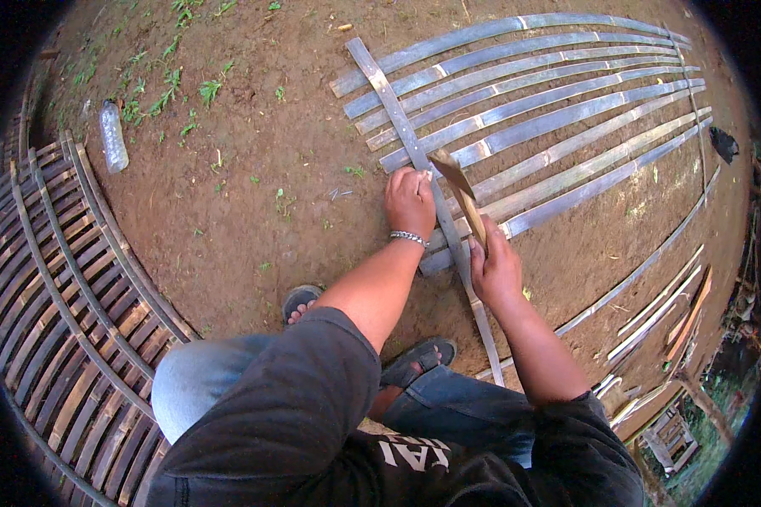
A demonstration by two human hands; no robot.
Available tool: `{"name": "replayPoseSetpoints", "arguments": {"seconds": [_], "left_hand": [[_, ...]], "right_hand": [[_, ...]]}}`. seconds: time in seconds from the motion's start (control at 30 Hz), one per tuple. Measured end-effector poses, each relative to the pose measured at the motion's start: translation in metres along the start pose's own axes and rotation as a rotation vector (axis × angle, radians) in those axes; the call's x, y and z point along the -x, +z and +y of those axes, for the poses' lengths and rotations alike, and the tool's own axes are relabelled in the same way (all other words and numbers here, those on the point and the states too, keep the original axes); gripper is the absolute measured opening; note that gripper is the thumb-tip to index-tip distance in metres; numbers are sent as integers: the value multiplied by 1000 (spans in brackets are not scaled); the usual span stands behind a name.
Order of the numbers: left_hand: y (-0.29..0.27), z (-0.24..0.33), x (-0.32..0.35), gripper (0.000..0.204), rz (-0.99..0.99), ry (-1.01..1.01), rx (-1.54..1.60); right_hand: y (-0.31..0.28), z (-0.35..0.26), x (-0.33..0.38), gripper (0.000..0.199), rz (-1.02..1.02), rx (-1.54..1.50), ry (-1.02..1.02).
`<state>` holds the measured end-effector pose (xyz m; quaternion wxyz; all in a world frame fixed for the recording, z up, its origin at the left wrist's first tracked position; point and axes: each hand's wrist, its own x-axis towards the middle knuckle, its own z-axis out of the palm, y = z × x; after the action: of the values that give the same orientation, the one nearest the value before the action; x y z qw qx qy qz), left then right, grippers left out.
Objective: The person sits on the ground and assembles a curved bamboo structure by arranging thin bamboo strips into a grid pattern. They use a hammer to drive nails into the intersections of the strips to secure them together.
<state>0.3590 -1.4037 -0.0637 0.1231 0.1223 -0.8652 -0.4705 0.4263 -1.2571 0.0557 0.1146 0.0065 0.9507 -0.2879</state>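
Observation:
My right hand [497, 269] is closed around the wooden handle of a hammer [458, 188], its head raised over a bamboo crosspiece [406, 133]. Left of the hammer, my left hand [410, 201] is closed with its fingertips against the crosspiece; what they pinch is too small to make out. Under the crosspiece, several split bamboo slats [516, 108] lie side by side on the ground, fanning away to the far right. The crosspiece runs across their near ends and on down toward my foot.
A finished-looking slatted bamboo panel [68, 279] lies at left, with a clear plastic bottle [112, 137] beyond it. Small nails [340, 194] lie on the dirt. Loose bamboo strips [655, 313] are at right, and a black plastic scrap [724, 144] at far right.

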Motion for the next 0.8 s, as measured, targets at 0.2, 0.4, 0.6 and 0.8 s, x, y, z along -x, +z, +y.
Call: {"name": "replayPoseSetpoints", "arguments": {"seconds": [0.2, 0.4, 0.6, 0.8], "left_hand": [[-1, -2, -1, 6, -2, -16, 19], [-1, 2, -2, 8, -11, 10, -33], [1, 0, -4, 6, 21, 13, -25], [-2, -1, 0, 6, 27, 23, 17]], "right_hand": [[0, 5, -2, 55, -139, 64, 143], [-2, 2, 0, 54, -34, 13, 32], [-6, 3, -2, 49, -84, 9, 84], [-6, -2, -8, 53, -294, 79, 279]]}}
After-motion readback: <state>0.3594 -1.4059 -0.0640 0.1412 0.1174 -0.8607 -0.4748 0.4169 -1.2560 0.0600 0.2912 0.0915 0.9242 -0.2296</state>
